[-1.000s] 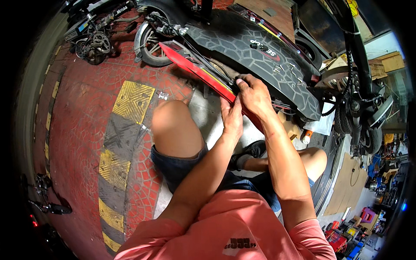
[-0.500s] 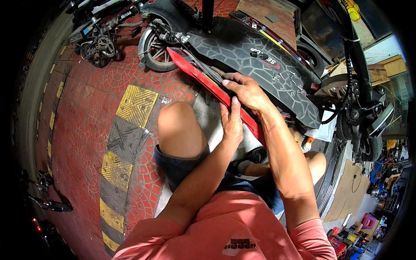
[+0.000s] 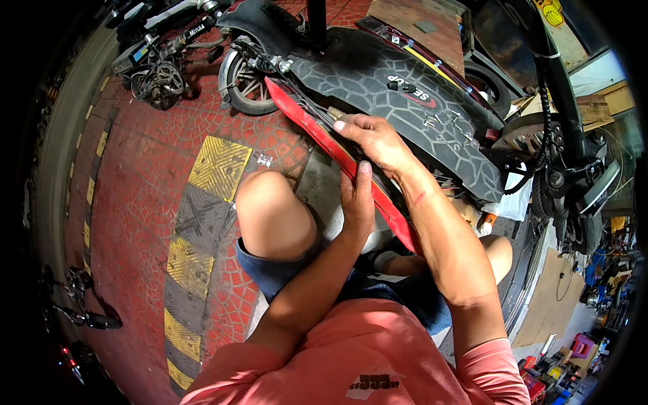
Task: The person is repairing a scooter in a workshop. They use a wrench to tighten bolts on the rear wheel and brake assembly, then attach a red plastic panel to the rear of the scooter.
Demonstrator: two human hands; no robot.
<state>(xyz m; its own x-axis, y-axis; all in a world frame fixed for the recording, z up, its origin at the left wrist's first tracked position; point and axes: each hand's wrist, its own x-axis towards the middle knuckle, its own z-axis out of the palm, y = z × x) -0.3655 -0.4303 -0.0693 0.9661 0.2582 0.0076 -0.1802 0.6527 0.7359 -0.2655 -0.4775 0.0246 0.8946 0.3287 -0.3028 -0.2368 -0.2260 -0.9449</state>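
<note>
A long red strip-shaped panel [image 3: 314, 130] slants along the near side of an electric scooter's black deck [image 3: 378, 74]. My left hand [image 3: 358, 202] is closed on its middle, thumb on top and the other fingers mostly hidden. Over the gap between panel and deck, my right hand [image 3: 378, 142] has curled fingers, with its thumb close to the panel's upper edge. A short tan rounded end [image 3: 335, 113] shows beside those fingertips; what it belongs to is hidden. Dark cables [image 3: 307, 101] run between panel and deck near the scooter's wheel [image 3: 250, 84].
The scooter's dark stem [image 3: 570, 101] rises at right. A white bottle with an orange label [image 3: 487, 223] stands by my right knee. Yellow-and-black ramp blocks [image 3: 192, 263] line the red paving at left. Tools and boxes [image 3: 567, 364] crowd the lower right.
The panel's lower end shows farther out past my right forearm. My right hand has shifted slightly left, and the tan end beside its fingertips shows more plainly. My left hand keeps its hold.
</note>
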